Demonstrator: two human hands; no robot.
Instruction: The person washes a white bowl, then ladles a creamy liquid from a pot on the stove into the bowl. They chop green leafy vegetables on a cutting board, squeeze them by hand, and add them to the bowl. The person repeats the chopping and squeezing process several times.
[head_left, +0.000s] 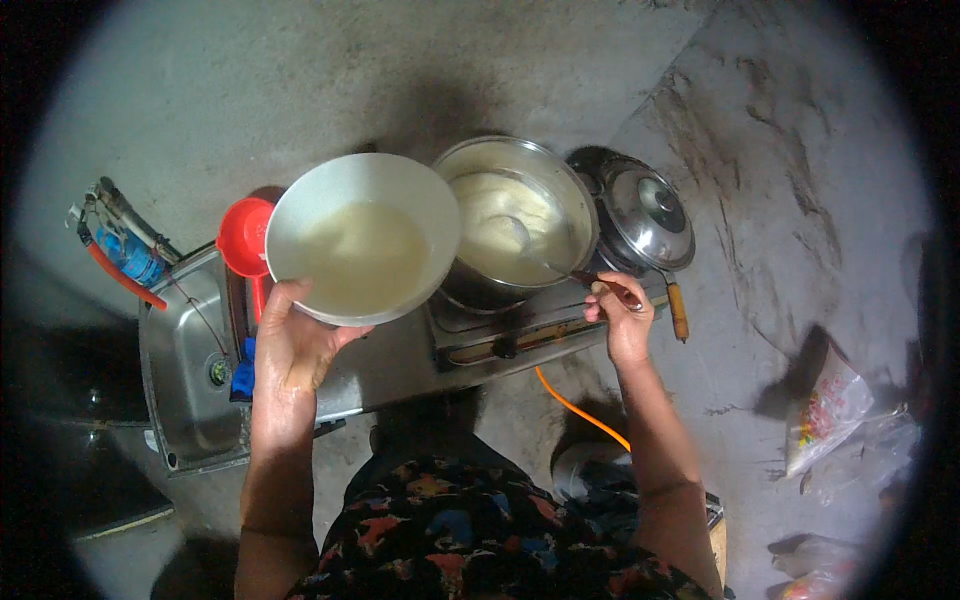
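Observation:
My left hand (300, 337) grips the near rim of a wide white bowl (281, 202), thumb over its edge. Cloudy pale-yellow liquid (367, 255) fills the bowl's bottom. To its right, a deep metal pot (581, 202) sits on a gas stove (487, 341). Inside the pot is pale, foamy-looking liquid (495, 195). My right hand (622, 304) is closed around the dark handle of a ladle (559, 268), which slants over the pot's near rim. The ladle's round head lies in the pot's liquid, partly covered by it.
A lidded pan (649, 214) with a wooden handle stands right of the pot. Left of the bowl are a red plastic dipper (244, 236), a blue cloth (244, 375) and a steel sink (191, 315). An orange hose (577, 409) runs below the counter. Plastic bags (832, 405) hang at right.

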